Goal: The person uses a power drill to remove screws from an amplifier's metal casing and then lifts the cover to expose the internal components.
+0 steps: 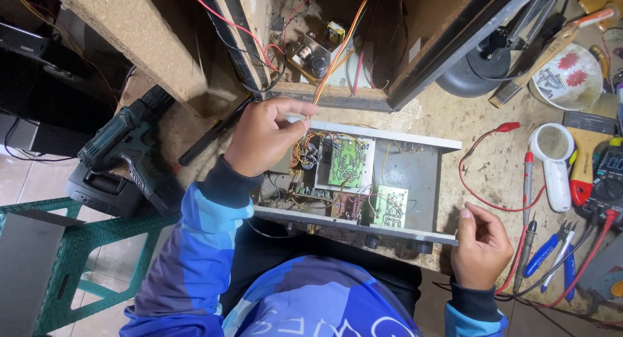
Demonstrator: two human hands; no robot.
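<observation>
An open grey metal chassis [415, 171] lies on the workbench with green circuit boards [346, 162] and tangled wiring inside. My left hand [266, 139] hovers over its left end, fingers pinched on a bundle of orange and yellow wires [337, 48] that runs up into a wooden cabinet [415, 45]. My right hand [481, 246] rests at the chassis's front right corner, fingers curled loosely, holding nothing that I can see.
A green cordless drill [126, 149] lies at the left on a black case. At the right are a magnifier [555, 158], a multimeter [610, 174] with red probe leads, blue-handled pliers [551, 249] and a bowl of screws [571, 77]. A green plastic stool [78, 246] stands lower left.
</observation>
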